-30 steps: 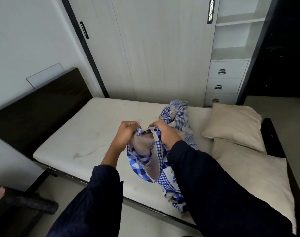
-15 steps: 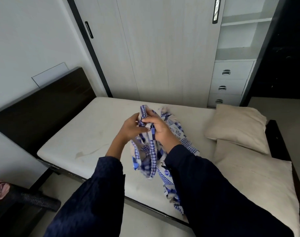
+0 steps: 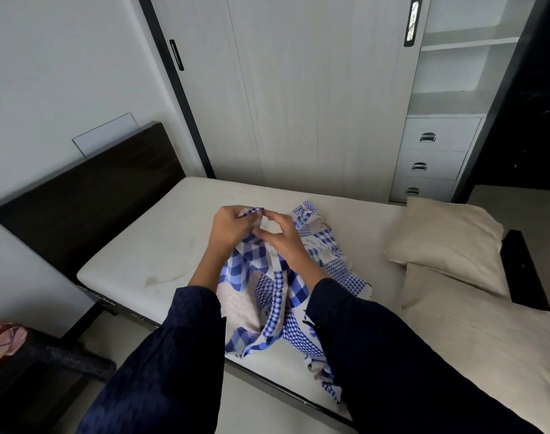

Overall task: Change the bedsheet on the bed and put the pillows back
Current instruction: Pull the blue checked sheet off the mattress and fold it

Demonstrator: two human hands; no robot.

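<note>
Holding the soft, light bedsheet (image 3: 245,267) above the bed (image 3: 173,233), left hand (image 3: 233,227) pinches its edge; right hand (image 3: 284,245) fingers (image 3: 273,217) curl, grip unclear

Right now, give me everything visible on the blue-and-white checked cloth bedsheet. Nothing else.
The blue-and-white checked cloth bedsheet is thin fabric printed with large and small checks and pale panels. It is bunched and crumpled, not spread. The left hand grips its raised top edge; the right hand touches it there, grip unclear. The rest lies on the bare cream mattress, one end hanging over the near side.
</note>
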